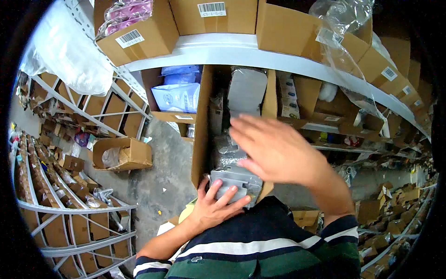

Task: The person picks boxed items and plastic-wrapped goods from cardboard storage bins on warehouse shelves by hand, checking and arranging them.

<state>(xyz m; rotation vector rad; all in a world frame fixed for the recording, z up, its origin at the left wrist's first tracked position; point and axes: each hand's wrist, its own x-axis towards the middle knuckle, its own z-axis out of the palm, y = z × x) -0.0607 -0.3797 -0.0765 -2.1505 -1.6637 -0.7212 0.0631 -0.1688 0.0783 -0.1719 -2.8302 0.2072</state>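
Observation:
A long open cardboard box (201, 135) juts out from the shelf in front of me, holding several grey items in clear wrap. At its near end my left hand (218, 207) has its fingers spread over a grey plastic-wrapped item (230, 179) and holds it close to my body. My right hand (278, 149) hovers above the box, its fingers stretched out and slightly smeared, apparently with nothing in them. Beyond its fingertips a flat grey wrapped piece (247, 88) lies deeper in the box. My right hand covers part of the contents.
Blue-and-white packets (176, 96) fill the box at left. Above runs a white shelf beam (213, 49) with labelled cartons (213, 16). Clear plastic wrap (346, 60) dangles at right. An open carton (121, 153) sits on the floor, and metal racks (79, 209) stand at lower left.

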